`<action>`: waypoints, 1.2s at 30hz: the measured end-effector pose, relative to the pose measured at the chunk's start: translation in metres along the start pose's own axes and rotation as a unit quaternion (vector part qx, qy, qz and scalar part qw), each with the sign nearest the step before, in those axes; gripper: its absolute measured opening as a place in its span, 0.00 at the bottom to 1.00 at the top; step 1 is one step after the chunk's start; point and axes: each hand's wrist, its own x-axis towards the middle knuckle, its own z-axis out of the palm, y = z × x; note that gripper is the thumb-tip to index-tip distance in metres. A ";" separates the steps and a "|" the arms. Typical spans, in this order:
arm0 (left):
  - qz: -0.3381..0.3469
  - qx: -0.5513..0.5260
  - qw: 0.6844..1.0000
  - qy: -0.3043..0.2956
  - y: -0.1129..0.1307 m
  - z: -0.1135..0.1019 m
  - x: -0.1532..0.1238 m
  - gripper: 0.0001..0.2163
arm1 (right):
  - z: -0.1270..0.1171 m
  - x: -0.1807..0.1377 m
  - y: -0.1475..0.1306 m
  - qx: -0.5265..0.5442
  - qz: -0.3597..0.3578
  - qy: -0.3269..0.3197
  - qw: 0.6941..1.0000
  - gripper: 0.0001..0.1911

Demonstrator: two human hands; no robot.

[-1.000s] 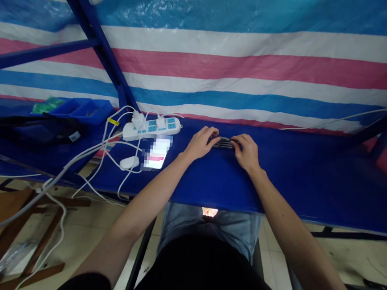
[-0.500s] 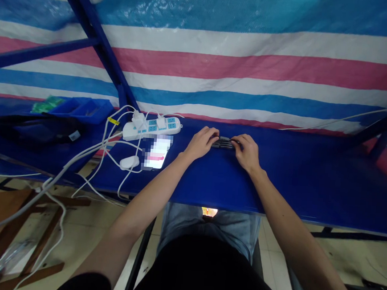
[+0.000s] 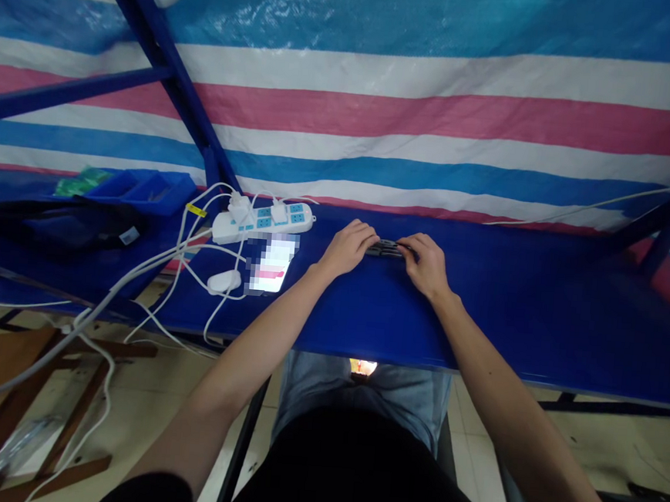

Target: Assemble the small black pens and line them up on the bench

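Note:
A small bundle of dark, slim bars [image 3: 385, 249] lies on the blue tabletop [image 3: 377, 308], close in front of my body's midline. Its kind is too small to make out. The fingers of my left hand [image 3: 350, 247] are closed on the bundle's left end. At the right end, my right hand [image 3: 427, 263] pinches it between thumb and fingers. Both ends of the bars are partly hidden by my fingertips, and the middle shows between the hands.
To the left lie a white power strip [image 3: 264, 222] with plugs, a lit phone [image 3: 274, 265], a white adapter [image 3: 224, 281] and tangled white cables. Further left are blue bins [image 3: 157, 189] and a dark bag [image 3: 59, 220]. Striped sheeting [image 3: 438, 120] hangs behind the table.
My right hand has shifted slightly left and the upper bar has dropped a little between my hands. My left hand has barely moved.

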 end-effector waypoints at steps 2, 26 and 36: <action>-0.003 0.014 1.000 0.005 -0.001 0.000 0.001 0.18 | 0.000 0.000 -0.001 -0.001 -0.009 0.000 1.000 0.11; 0.006 0.010 1.000 -0.022 0.001 -0.002 0.001 0.21 | 0.003 0.000 -0.002 -0.008 -0.024 0.001 1.000 0.08; -0.008 -0.024 1.000 0.007 0.003 -0.002 0.000 0.09 | 0.000 0.000 -0.002 -0.090 0.007 -0.040 0.995 0.12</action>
